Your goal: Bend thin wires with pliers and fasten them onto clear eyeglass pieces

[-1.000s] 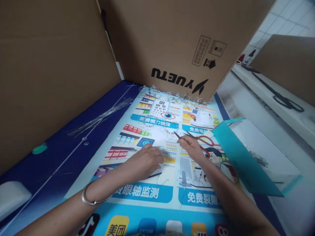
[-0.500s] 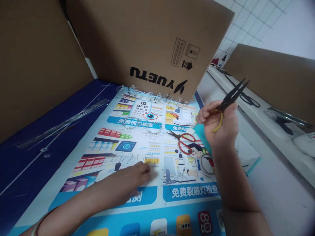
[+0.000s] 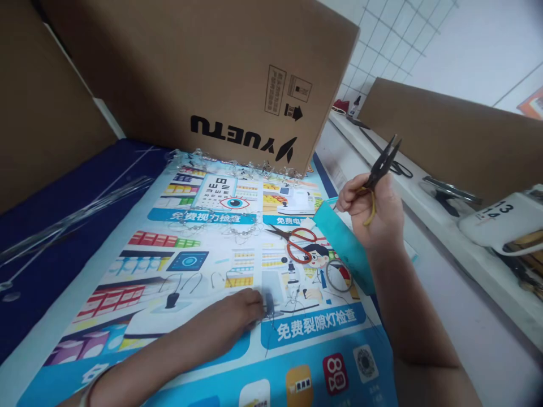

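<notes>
One pair of pliers (image 3: 383, 165) is grasped in the right hand (image 3: 385, 212), tips upward, at the right near the teal box (image 3: 344, 247). The left hand (image 3: 234, 317) is at near centre by the printed sheet (image 3: 314, 353), fingers curled; whether it grips anything cannot be determined. Red-handled scissors (image 3: 290, 235) lie on the sheet, left of the right hand.

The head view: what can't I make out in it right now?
Left hand: blurred in the head view; whether it pinches anything can't be told.
Teal box: head view; its wall and the right arm hide most of the inside.
Pliers: head view; the right hand covers part of the handles.
Wire bits by the carton: head view; too small and tangled to count.
White container: head view; right edge cuts it off.
</notes>
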A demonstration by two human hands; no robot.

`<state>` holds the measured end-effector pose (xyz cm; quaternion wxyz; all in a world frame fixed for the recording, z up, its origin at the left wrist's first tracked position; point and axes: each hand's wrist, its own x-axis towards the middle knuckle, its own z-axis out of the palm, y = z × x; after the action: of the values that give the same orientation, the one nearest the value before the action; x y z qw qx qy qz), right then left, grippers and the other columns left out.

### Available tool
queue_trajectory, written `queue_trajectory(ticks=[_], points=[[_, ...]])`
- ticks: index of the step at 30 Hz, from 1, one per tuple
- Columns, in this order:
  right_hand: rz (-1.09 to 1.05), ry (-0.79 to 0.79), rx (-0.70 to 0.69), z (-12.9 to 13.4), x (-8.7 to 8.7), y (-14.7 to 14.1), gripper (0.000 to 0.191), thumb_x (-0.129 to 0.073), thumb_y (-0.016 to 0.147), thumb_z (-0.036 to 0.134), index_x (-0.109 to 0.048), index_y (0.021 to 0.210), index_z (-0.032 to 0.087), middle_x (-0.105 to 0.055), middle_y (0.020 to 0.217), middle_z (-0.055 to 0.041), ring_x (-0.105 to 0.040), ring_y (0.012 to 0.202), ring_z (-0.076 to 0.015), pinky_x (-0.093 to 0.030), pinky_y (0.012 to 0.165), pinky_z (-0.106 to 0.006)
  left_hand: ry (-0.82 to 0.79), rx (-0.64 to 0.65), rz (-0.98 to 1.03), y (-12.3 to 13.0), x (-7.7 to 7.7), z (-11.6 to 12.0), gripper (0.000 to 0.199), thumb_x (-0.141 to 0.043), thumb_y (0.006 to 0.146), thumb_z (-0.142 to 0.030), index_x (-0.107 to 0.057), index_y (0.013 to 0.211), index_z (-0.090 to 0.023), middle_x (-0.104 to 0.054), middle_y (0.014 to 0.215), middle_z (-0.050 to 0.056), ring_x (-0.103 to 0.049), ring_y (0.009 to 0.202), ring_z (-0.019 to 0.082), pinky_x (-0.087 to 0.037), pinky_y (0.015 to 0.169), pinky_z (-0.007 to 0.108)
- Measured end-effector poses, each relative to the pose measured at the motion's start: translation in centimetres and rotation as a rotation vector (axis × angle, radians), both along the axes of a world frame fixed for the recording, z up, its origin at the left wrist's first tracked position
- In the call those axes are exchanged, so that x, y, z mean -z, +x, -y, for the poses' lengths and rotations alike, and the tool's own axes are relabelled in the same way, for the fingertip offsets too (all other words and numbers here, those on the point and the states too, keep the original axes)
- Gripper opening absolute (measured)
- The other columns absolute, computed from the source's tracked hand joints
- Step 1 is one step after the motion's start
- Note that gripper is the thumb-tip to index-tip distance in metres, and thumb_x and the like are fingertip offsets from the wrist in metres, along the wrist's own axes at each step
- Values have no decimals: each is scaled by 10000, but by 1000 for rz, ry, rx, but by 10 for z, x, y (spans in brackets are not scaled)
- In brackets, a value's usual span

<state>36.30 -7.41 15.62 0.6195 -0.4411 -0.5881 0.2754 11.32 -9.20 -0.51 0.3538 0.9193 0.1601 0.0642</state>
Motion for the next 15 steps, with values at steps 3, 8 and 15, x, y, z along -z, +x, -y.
queue_trajectory(ticks=[3, 8, 15], points=[[-1, -2, 13, 4, 1, 6, 423, -377, 819, 605, -534, 770, 215, -468, 642, 12, -508, 560, -101, -433, 523, -257, 11, 27, -32, 13, 1, 3, 229, -369, 827, -112, -573, 865, -207, -550, 933, 60, -546, 822, 187, -429, 733, 279], [18, 48, 65, 14, -10, 12, 428, -373, 813, 617, -533, 771, 222, -458, 631, 11, -498, 552, -106, -436, 530, -267, 16, 50, -37, 30, -1, 2, 131, -448, 814, -181, -562, 874, -210, -547, 950, 57, -554, 818, 198, -440, 706, 290], [-24, 245, 77, 37, -33, 9, 439, -387, 816, 598, -560, 686, 216, -441, 604, 4, -480, 551, -124, -412, 521, -291, 131, 90, 130, 60, -7, 3, 202, -499, 800, -201, -536, 998, -214, -553, 1108, 61, -491, 1013, 238, -408, 847, 343]])
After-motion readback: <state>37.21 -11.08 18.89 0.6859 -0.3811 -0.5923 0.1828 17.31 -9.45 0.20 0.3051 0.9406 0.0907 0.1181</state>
